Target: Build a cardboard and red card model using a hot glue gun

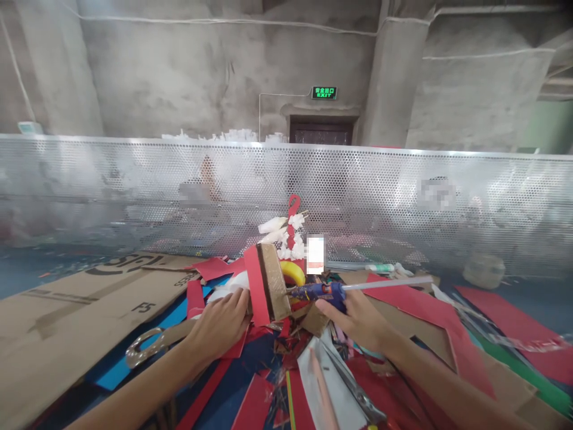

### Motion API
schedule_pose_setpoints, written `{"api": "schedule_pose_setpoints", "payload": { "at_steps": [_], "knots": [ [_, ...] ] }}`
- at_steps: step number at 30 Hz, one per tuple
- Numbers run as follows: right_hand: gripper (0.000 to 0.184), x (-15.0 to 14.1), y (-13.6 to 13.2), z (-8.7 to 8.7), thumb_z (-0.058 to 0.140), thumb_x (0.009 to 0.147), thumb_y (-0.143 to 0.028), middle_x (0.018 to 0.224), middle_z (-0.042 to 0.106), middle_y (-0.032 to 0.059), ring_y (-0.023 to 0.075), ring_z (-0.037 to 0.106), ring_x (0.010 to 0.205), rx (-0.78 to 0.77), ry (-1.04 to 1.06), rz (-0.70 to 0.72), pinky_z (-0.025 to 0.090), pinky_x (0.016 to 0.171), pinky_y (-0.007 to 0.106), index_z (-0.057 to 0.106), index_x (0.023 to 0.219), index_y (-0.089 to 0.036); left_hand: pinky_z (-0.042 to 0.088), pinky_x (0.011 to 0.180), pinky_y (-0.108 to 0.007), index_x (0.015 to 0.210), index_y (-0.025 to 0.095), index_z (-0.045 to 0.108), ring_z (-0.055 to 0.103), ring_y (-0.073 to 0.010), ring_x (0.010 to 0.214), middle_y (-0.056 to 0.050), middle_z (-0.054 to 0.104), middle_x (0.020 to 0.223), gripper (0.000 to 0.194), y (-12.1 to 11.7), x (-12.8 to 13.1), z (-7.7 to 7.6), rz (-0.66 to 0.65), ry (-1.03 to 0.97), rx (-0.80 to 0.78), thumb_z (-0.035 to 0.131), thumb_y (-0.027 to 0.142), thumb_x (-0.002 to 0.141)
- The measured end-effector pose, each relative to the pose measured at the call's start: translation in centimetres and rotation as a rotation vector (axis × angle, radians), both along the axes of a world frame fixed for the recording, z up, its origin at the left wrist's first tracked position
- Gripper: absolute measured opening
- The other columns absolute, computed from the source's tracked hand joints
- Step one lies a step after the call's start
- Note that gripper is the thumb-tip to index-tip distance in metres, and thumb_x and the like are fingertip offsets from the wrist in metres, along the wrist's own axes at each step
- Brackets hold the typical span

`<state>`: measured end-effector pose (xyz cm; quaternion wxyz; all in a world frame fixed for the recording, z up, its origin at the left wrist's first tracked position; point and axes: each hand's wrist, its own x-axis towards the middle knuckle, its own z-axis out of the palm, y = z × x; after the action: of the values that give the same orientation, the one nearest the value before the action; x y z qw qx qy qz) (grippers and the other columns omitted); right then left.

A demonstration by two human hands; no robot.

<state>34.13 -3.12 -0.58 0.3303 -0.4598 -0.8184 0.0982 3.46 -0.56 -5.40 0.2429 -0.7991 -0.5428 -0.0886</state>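
My left hand [226, 322] is closed on the lower left side of a cardboard piece [275, 283] faced with red on one side; it stands tilted, and some fingertips are hidden behind it. A blue hot glue gun [321, 291] is gripped in my right hand [356, 322], with a long clear glue stick [394, 283] poking out of its back. Its nozzle points left and meets or nearly meets the cardboard's right edge; whether they touch I cannot tell. Just behind the cardboard lies a yellow tape roll [293, 272].
Scissors [353, 385], red sheets [255, 400] and scraps crowd the surface. On the left lie a large flattened carton [89, 304] and a clear tape roll [142, 346]. White paper flowers [293, 245] stand behind the work, before a perforated metal partition [134, 191].
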Motion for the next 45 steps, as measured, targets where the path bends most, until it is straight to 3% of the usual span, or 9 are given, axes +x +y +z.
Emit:
{"api": "schedule_pose_setpoints", "payload": {
  "at_steps": [11, 16, 22, 29, 36, 41, 45],
  "knots": [
    [0.043, -0.3, 0.4, -1.0, 0.047, 0.099, -0.051, 0.073, 0.068, 0.004, 0.0202, 0.06, 0.069, 0.061, -0.03, -0.051, 0.042, 0.067, 0.03, 0.07, 0.081, -0.019, 0.048, 0.069, -0.036, 0.104, 0.018, 0.057, 0.068, -0.0286, 0.091, -0.01, 0.066, 0.1, 0.015, 0.3, -0.3, -0.4, -0.001, -0.008, 0.016, 0.043, 0.022, 0.099],
    [0.042, -0.7, -0.2, -0.7, 0.047, 0.098, -0.05, 0.073, 0.068, 0.0041, 0.0188, 0.06, 0.068, 0.002, -0.019, 0.079, 0.041, 0.063, 0.028, 0.07, 0.082, -0.019, 0.049, 0.07, -0.036, 0.104, 0.018, 0.057, 0.069, -0.028, 0.09, -0.01, 0.067, 0.099, 0.017, 0.4, -0.3, -0.2, 0.005, -0.007, 0.01, 0.041, 0.022, 0.101],
    [0.044, -0.2, 0.6, -1.0, 0.046, 0.099, -0.05, 0.067, 0.064, 0.0027, 0.0176, 0.056, 0.062, 0.04, -0.045, -0.058, 0.036, 0.061, 0.029, 0.066, 0.076, -0.019, 0.049, 0.07, -0.035, 0.107, 0.017, 0.058, 0.068, -0.0281, 0.093, -0.011, 0.067, 0.103, 0.018, 0.3, -0.4, -0.1, 0.003, -0.012, -0.004, 0.043, 0.024, 0.1],
    [0.046, 0.0, 0.6, -1.1, 0.045, 0.099, -0.053, 0.068, 0.065, 0.0029, 0.0198, 0.059, 0.067, 0.016, 0.019, -0.012, 0.042, 0.064, 0.029, 0.065, 0.075, -0.02, 0.05, 0.074, -0.037, 0.105, 0.017, 0.058, 0.068, -0.0286, 0.097, -0.011, 0.067, 0.103, 0.02, 0.3, -0.6, 0.4, 0.037, -0.029, -0.032, 0.04, 0.023, 0.101],
    [0.04, 0.5, 0.6, -1.0, 0.047, 0.1, -0.053, 0.09, 0.071, 0.0037, 0.0208, 0.063, 0.083, 0.016, 0.121, 0.114, 0.049, 0.075, 0.031, 0.068, 0.098, -0.019, 0.051, 0.075, -0.039, 0.111, 0.017, 0.058, 0.069, -0.0293, 0.097, -0.014, 0.067, 0.111, 0.023, 0.4, -0.6, 0.2, 0.045, -0.046, -0.035, 0.039, 0.023, 0.1],
    [0.045, 0.5, 0.7, -0.9, 0.047, 0.1, -0.054, 0.072, 0.067, 0.0016, 0.0191, 0.06, 0.07, 0.068, 0.038, 0.013, 0.045, 0.068, 0.03, 0.067, 0.079, -0.02, 0.05, 0.072, -0.037, 0.108, 0.017, 0.058, 0.069, -0.0292, 0.096, -0.012, 0.067, 0.106, 0.02, 0.4, -0.7, 0.2, 0.04, -0.041, -0.047, 0.041, 0.024, 0.1],
    [0.043, 0.0, 0.7, -1.1, 0.047, 0.099, -0.051, 0.076, 0.069, 0.0041, 0.021, 0.061, 0.074, 0.114, 0.007, -0.04, 0.043, 0.069, 0.031, 0.071, 0.082, -0.02, 0.05, 0.072, -0.036, 0.107, 0.018, 0.057, 0.069, -0.0288, 0.094, -0.011, 0.067, 0.103, 0.019, 0.3, -0.7, 0.3, 0.041, -0.033, -0.033, 0.04, 0.023, 0.1]
  ]
}}
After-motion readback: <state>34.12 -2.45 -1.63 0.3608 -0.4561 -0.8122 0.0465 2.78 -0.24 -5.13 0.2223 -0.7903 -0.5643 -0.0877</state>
